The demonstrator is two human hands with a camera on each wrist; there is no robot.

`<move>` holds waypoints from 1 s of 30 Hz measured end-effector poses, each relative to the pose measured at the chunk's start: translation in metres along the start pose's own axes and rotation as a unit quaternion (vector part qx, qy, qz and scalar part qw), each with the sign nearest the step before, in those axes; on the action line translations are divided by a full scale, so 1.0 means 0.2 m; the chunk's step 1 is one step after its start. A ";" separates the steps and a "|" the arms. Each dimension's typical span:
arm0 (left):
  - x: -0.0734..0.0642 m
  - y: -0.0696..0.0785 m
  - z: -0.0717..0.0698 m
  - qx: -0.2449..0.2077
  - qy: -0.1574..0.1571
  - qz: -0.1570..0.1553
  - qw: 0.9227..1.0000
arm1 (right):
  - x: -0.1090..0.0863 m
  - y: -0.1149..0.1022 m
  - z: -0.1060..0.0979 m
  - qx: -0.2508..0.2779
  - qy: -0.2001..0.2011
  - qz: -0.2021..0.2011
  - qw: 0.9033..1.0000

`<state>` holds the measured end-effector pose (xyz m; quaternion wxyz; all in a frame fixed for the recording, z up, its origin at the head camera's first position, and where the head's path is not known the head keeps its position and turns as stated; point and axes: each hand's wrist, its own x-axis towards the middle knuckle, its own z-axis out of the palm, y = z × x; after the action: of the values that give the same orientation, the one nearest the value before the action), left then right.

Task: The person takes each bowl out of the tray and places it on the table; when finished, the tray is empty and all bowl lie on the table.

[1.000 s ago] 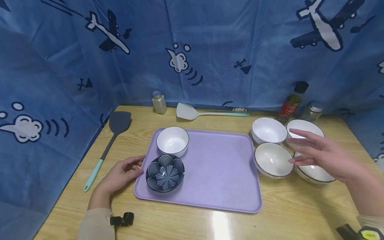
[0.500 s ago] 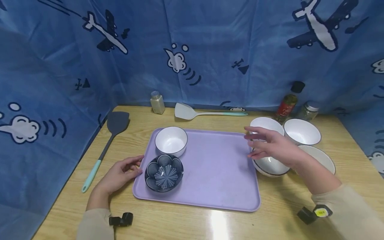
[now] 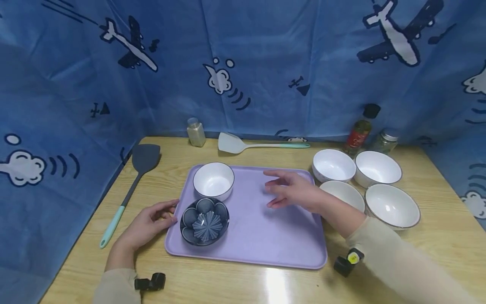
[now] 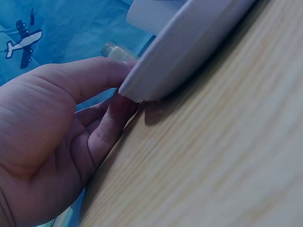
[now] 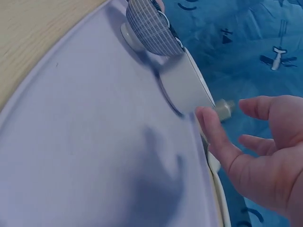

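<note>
A purple tray [image 3: 262, 236] lies on the wooden table. My left hand [image 3: 149, 223] pinches its left rim, one digit against the edge and curled fingers below in the left wrist view. At the tray's left side stand a white bowl [image 3: 214, 181] with a dark rim and, nearer me, a dark blue flower-patterned bowl [image 3: 205, 221]. My right hand [image 3: 294, 192] hovers over the tray's right half with spread fingers, holding nothing. Past the tray's right edge stand several white bowls, among them a small bowl [image 3: 334, 164] and a cream bowl [image 3: 392, 207]; my right arm partly covers another bowl [image 3: 343, 192].
A dark spatula [image 3: 146, 158] lies left of the tray, and a pale spatula [image 3: 231, 143] behind it. A shaker jar [image 3: 196, 133], a red-labelled bottle [image 3: 358, 133] and a lidded jar [image 3: 385, 141] stand along the back. A blue curtain [image 3: 258, 63] closes off the table behind.
My right hand has moved left from above the white bowls to over the tray, with nothing in it. The left hand stays at the tray's rim. The view has shifted slightly.
</note>
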<state>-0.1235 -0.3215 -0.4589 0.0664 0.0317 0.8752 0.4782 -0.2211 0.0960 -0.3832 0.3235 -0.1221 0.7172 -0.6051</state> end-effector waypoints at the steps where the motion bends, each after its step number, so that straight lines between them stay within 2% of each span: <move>1: 0.00 0.00 0.00 0.000 0.000 0.000 1.000 | 0.02 -0.01 0.02 0.008 -0.001 0.004 1.000; 5: 0.00 0.00 0.00 0.004 0.001 -0.007 1.000 | 0.10 -0.02 0.11 0.018 -0.010 0.015 1.000; 13: 0.00 0.00 0.00 0.010 0.003 -0.009 1.000 | 0.25 0.00 0.22 0.014 -0.017 0.002 1.000; 20: 0.01 -0.01 0.00 -0.004 -0.002 0.005 1.000 | 0.35 0.02 0.27 0.047 -0.007 0.005 0.999; 24: 0.01 -0.01 0.01 -0.002 0.000 -0.001 1.000 | 0.39 0.03 0.28 0.056 -0.005 0.013 0.998; 30: 0.01 0.00 0.01 -0.002 0.001 -0.008 1.000 | 0.44 0.04 0.32 0.107 -0.011 0.020 0.994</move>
<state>-0.1247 -0.3208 -0.4602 0.0692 0.0235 0.8747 0.4791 -0.2479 -0.0034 -0.4218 0.3545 -0.0790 0.6470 -0.6704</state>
